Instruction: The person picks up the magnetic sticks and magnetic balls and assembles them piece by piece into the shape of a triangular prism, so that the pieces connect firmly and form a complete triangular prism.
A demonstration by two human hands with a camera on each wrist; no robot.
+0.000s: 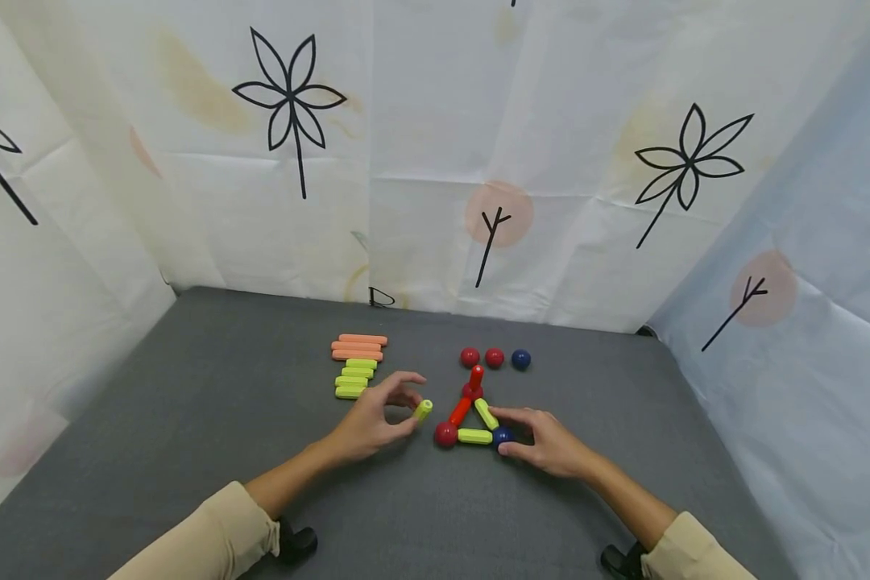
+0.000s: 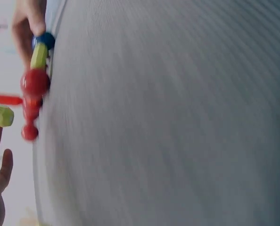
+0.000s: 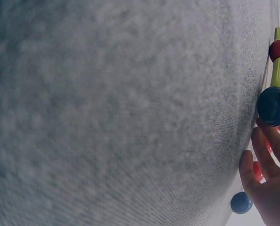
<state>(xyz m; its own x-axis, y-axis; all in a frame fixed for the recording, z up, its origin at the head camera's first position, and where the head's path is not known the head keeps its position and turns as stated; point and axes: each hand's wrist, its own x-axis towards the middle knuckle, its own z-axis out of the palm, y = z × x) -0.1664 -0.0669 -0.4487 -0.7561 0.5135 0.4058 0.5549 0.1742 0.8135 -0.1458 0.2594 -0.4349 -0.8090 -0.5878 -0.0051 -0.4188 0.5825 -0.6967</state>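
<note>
My left hand (image 1: 377, 415) pinches a short yellow-green rod (image 1: 424, 410) between thumb and fingers, raised to the left of a triangle of balls and rods. Two red balls and one blue ball (image 1: 503, 437) form its corners. A red rod (image 1: 460, 412) and two yellow-green rods, one along the near side (image 1: 474, 437), join them. From the far red ball (image 1: 472, 391) another red rod (image 1: 477, 376) stands up. My right hand (image 1: 551, 443) grips the blue corner ball, thumb at its near side; part of that ball is hidden by the fingers.
Behind the triangle lie two loose red balls (image 1: 470, 357) and a loose blue ball (image 1: 521, 359). Orange rods (image 1: 358, 347) and several yellow-green rods (image 1: 352, 382) lie stacked in a column beyond my left hand. Patterned cloth (image 1: 420, 145) borders the grey table (image 1: 225, 387) at back and sides.
</note>
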